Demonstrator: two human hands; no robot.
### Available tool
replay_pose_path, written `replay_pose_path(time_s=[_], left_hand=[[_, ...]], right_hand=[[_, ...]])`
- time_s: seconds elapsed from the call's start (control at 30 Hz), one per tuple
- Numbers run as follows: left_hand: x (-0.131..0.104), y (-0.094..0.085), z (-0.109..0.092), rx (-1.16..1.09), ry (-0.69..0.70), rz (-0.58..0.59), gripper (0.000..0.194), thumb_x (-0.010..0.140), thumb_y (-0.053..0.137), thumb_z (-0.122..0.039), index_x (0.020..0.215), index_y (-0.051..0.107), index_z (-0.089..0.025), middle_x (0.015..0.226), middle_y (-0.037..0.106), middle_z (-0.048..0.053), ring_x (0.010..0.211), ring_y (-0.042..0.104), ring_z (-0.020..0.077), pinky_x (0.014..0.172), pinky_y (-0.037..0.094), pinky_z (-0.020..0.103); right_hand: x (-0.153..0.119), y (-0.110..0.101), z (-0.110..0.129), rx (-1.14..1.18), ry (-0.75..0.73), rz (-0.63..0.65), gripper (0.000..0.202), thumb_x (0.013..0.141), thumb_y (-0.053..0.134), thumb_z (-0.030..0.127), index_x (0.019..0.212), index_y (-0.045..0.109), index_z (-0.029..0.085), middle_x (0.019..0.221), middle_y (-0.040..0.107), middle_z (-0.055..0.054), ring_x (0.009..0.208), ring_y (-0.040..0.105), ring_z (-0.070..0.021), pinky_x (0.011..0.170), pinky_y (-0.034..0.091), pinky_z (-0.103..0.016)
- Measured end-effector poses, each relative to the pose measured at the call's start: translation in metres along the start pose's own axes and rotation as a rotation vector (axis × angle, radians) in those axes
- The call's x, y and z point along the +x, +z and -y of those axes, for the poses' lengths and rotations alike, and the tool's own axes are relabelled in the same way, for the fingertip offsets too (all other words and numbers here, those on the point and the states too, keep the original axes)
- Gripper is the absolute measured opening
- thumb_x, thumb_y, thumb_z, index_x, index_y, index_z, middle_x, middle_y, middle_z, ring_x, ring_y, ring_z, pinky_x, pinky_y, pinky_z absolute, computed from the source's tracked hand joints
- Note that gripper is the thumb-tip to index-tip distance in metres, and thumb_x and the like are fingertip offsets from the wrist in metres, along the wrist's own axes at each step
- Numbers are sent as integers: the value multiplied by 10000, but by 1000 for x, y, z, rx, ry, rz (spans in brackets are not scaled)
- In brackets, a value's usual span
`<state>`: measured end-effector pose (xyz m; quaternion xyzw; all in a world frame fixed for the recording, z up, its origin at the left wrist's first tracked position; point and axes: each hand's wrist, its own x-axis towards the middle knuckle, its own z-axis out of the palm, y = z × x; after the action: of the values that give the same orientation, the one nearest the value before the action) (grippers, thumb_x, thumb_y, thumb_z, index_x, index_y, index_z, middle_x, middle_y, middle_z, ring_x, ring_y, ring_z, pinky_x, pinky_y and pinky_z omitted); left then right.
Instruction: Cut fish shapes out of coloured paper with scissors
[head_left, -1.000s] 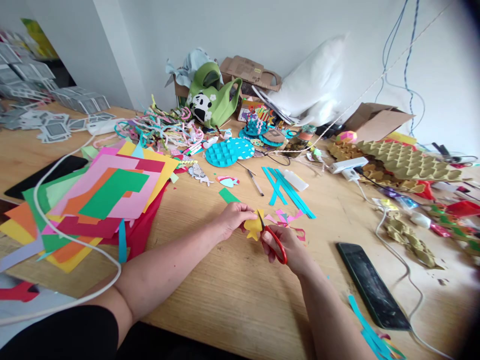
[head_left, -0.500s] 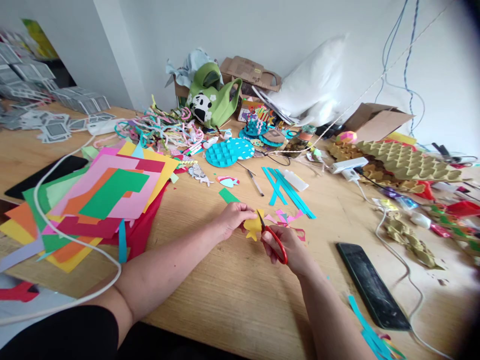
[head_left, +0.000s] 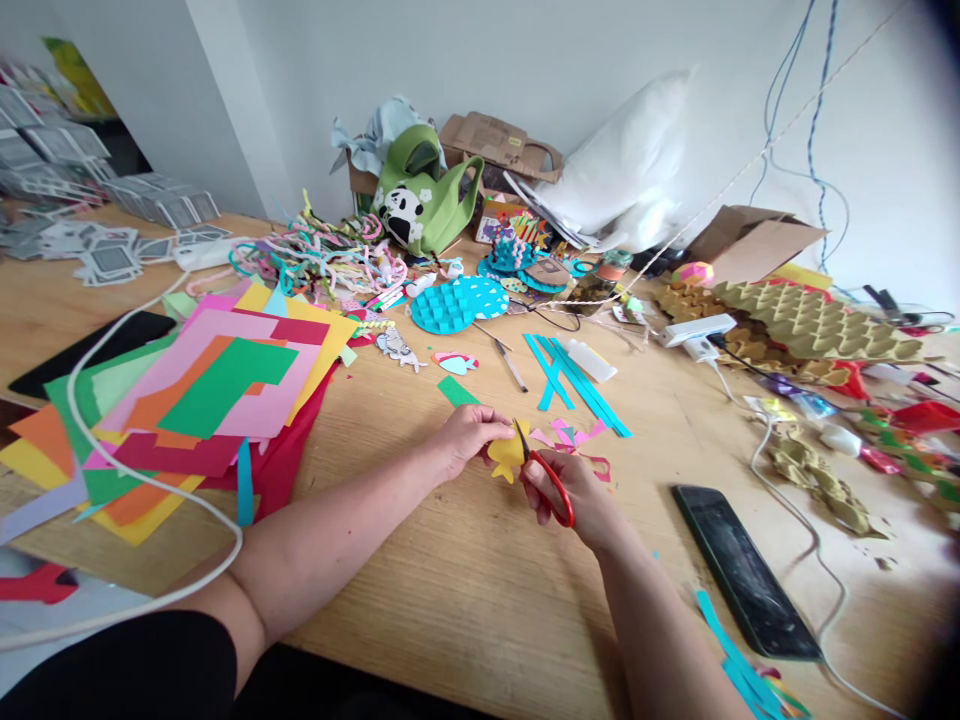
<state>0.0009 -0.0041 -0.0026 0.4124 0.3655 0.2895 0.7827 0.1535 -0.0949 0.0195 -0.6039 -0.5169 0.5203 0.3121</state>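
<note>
While the left hand (head_left: pixel 466 440) pinches a yellow paper cutout (head_left: pixel 502 456), the right hand (head_left: pixel 577 492) grips red-handled scissors (head_left: pixel 559 486) against it.

The left thumb and fingers are closed on the cutout's left side, so most of it sticks out beyond their tips, between the two hands; the right fingers are wrapped around the scissor handles, with the dark blades lying at the cutout's right side. Whether the paper touches the table (head_left: pixel 420 570) cannot be told. Just beyond the right hand lie pink scraps (head_left: pixel 592 430), and a green strip (head_left: pixel 456 391) sits just past the left. Farther out are blue strips (head_left: pixel 589 392), a pen (head_left: pixel 512 367), a phone (head_left: pixel 746 572) on the right and layered coloured sheets (head_left: pixel 229 388) on the left.
</note>
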Motion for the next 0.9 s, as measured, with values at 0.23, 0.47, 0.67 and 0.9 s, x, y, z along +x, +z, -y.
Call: replay_pose_path(time_s=[0.23, 0.47, 0.67, 0.9], left_hand=[[0, 0, -1, 16, -2, -2, 121, 626, 709, -202, 677, 627, -130, 572, 604, 9, 459, 498, 86, 396, 321, 195], [0, 0, -1, 11, -15, 0, 134, 618, 708, -216, 690, 636, -129, 573, 605, 10, 459, 501, 88, 394, 332, 193], [2, -1, 1, -3, -14, -23, 147, 617, 725, -211, 699, 635, -129, 582, 605, 12, 463, 511, 92, 401, 337, 192], [0, -1, -1, 6, -13, -10, 165, 615, 735, -230, 693, 635, -125, 581, 606, 12, 466, 508, 89, 400, 329, 190]], right_hand=[[0, 0, 1, 14, 7, -1, 522, 706, 704, 679, 657, 522, 193, 504, 574, 8, 373, 522, -120, 380, 316, -229], [-1, 0, 3, 15, 31, -11, 547, 672, 720, 694, 616, 514, 191, 486, 571, 6, 352, 512, -112, 373, 306, -216], [0, 1, 3, 19, 30, -19, 545, 669, 723, 693, 614, 513, 193, 484, 573, 8, 352, 515, -112, 371, 307, -213], [-1, 0, 2, 10, 26, -5, 547, 678, 707, 705, 628, 516, 195, 500, 581, 4, 366, 520, -118, 377, 310, -221]])
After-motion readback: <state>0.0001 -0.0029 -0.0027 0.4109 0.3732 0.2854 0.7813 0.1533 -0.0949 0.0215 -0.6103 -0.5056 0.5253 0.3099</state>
